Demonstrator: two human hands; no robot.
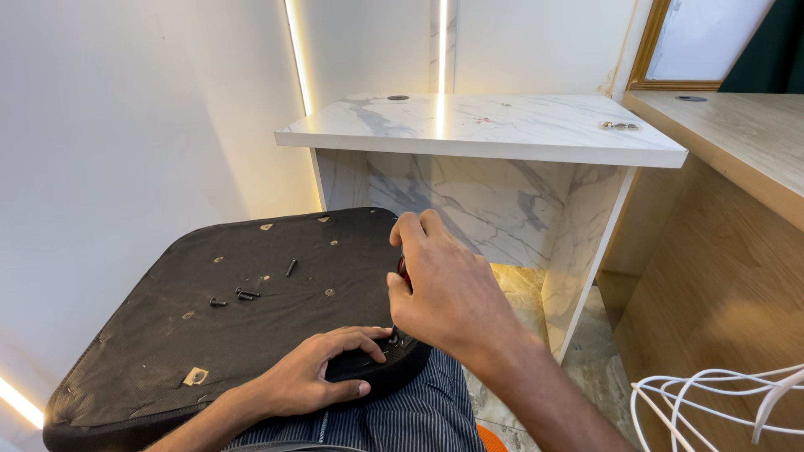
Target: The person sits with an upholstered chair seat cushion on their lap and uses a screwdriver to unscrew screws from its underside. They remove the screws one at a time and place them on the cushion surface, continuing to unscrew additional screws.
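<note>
On the lap, at 7 o'clock in the head view: black seat cushion, underside up, resting across striped trousers.
Cushion surface: dark fabric, dusty and scuffed, rounded corners, padded edge rolled under along the near side; pale worn patches and small mounting holes scattered over it.
Loose hardware: several small black screws lying on the fabric near the cushion's middle, one more at 1 o'clock from them, lying apart.
Left hand: palm down on the cushion's near right corner, fingers curled over the edge and pressed to the fabric, thumb along the rim; it grips the cushion edge itself.
Right hand: just above the same corner, at 1 o'clock from the left hand, fingers bunched closed around a small tool with a red handle; only a sliver of the handle shows, the tip is hidden.
Contact point: tool end meets the cushion beside the left fingertips; exact fitting cannot be made out.
Surroundings: white marble-pattern desk at 12 o'clock, wooden counter at 2 o'clock, white wire frame at 4 o'clock.
</note>
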